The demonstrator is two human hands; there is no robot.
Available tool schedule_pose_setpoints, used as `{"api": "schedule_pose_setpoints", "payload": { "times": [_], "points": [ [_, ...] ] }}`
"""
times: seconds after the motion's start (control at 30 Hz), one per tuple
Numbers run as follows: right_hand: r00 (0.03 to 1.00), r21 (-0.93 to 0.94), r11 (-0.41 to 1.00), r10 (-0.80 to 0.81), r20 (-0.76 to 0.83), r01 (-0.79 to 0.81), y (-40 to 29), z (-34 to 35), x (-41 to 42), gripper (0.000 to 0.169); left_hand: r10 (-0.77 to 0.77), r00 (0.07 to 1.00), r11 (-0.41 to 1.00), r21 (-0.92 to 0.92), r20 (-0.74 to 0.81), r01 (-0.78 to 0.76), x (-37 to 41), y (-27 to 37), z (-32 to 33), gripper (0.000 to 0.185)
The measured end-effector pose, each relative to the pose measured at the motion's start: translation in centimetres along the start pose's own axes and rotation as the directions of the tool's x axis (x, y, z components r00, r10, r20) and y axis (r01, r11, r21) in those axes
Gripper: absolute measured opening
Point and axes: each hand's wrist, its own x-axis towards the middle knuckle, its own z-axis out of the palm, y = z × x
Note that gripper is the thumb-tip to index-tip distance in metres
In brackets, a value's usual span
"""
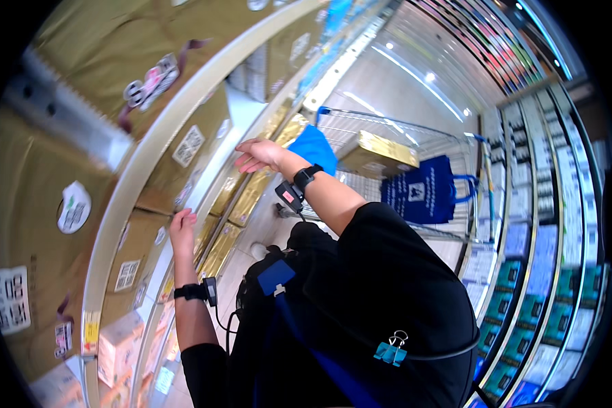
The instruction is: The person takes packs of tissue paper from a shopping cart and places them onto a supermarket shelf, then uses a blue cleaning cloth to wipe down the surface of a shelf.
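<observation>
My left hand (183, 232) is raised beside the shelf front, close to a brown cardboard carton (145, 245); its fingers are loosely bent and it seems to hold nothing. Whether it touches the carton is hard to tell. Farther up, my right hand (259, 154) is held out empty, palm partly showing and fingers apart, in front of the shelf edge. Below and beyond it lie shiny gold packages (247, 196) on a lower shelf. Another brown carton (188, 148) with a printed code label stands on the shelf between the two hands. Both wrists wear black straps with small devices.
A wire shopping cart (403, 120) with a gold-topped carton (377, 158), a dark blue bag (421, 191) and a bright blue item (313, 148) stands beyond my right arm. Large cartons (41, 204) fill the left shelves; pink packages (120, 347) sit low. Stocked shelves (533, 285) line the right.
</observation>
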Motion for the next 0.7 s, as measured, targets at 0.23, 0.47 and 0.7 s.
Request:
{"api": "schedule_pose_setpoints", "payload": {
  "times": [0.23, 0.47, 0.7],
  "points": [
    [0.954, -0.079, 0.992, -0.116, -0.277, 0.098, 2.4, -13.3, -12.1, 0.038, -0.051, 0.965, 0.999, 0.031, 0.259, 0.045, -0.5, 3.8, 9.2, 0.022],
    [0.775, -0.041, 0.993, 0.06, -0.629, -0.11, 11.8, -31.8, -20.3, 0.035, -0.152, 0.901, 0.972, 0.226, 0.406, 0.062, 1.0, 2.7, 23.1, 0.029],
    [0.646, -0.715, 0.591, -0.387, -0.658, -0.374, 24.5, -48.5, -18.8, 0.083, -0.191, 0.912, 0.916, 0.4, 0.364, 0.032, -0.8, 3.9, 32.3, 0.048]
  ]
}}
